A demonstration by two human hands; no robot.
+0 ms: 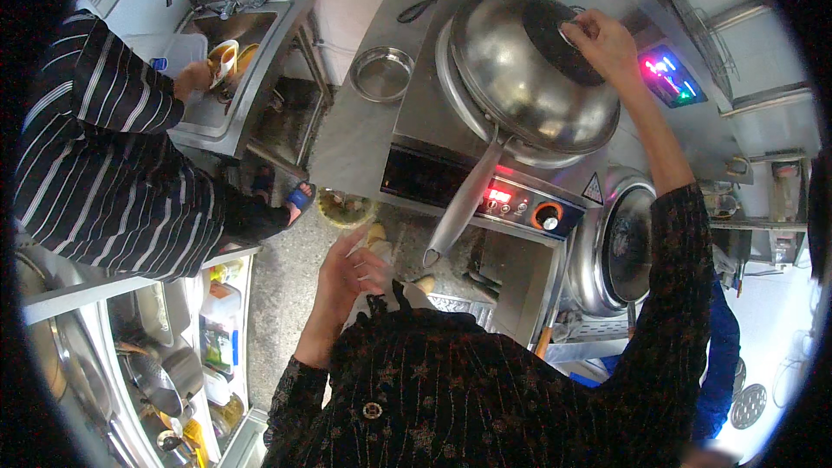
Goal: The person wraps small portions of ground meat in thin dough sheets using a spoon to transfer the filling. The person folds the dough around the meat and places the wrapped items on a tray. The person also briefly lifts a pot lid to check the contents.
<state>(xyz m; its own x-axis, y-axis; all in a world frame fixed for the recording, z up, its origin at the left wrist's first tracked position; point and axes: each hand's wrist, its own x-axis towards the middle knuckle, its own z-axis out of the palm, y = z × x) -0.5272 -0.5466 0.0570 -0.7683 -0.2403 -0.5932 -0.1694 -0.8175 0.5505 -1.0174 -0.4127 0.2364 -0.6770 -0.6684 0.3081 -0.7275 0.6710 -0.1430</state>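
Observation:
My right hand (pixel 601 42) grips the knob of a domed stainless-steel lid (pixel 513 58) at the back right. Beneath it is a long-handled wok (pixel 448 71), whose rim shows along the left and front of the lid. Whether the lid rests on the rim or is slightly raised, I cannot tell; what the wok holds is hidden. The wok's metal handle (pixel 465 208) points towards me, across the induction cooker's lit control panel (pixel 520 201). My left hand (pixel 351 270) hangs before my waist, fingers apart and holding nothing.
A round steel bowl (pixel 382 75) stands on the counter left of the cooker. Another large wok (pixel 627 240) is at the right. On the left, a person in stripes (pixel 117 110) works at a sink (pixel 260 58), near a shelf of kitchenware (pixel 162 364). A basket (pixel 348 207) sits low.

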